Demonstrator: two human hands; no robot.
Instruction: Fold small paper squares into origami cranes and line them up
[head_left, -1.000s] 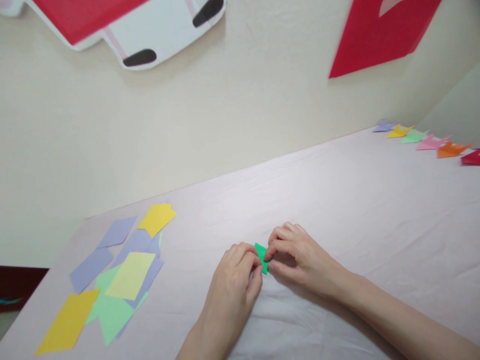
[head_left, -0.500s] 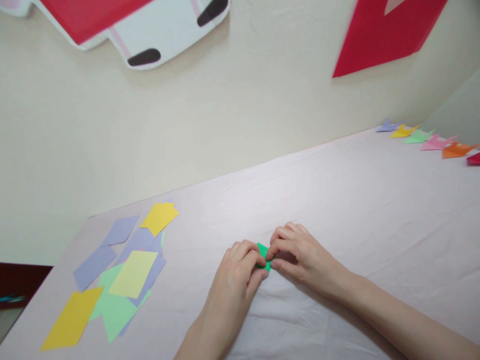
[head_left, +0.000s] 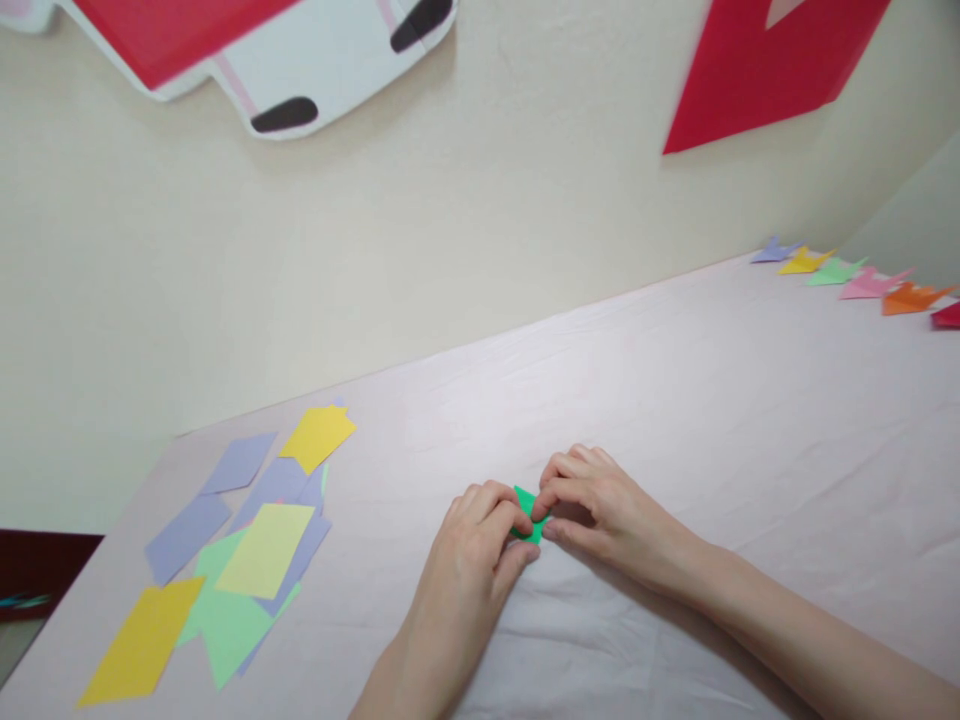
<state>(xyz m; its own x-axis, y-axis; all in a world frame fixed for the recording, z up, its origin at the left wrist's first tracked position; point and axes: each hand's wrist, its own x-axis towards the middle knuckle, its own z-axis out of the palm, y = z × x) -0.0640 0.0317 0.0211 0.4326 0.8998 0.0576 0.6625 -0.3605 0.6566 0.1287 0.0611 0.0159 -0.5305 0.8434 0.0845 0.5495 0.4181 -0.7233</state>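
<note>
A small folded piece of green paper [head_left: 526, 499] lies low over the pale cloth, mostly covered by fingers. My left hand [head_left: 480, 535] pinches its left side between thumb and fingers. From the right, my right hand [head_left: 596, 505] is closed on the other side, its index fingertip and thumb on the paper. The fingertips of both hands nearly meet over it. How the paper is folded underneath cannot be made out.
Loose sheets in yellow [head_left: 142, 645], lilac [head_left: 187, 540] and light green [head_left: 229, 630] overlap on the left of the table [head_left: 420, 450]. Several folded paper figures, one orange [head_left: 911, 298], line up at the far right. A wall [head_left: 375, 250] with red-and-white decorations stands behind.
Both hands hold almost the same position on the green paper. My left thumb has shifted down very slightly, and the view has moved a little.
</note>
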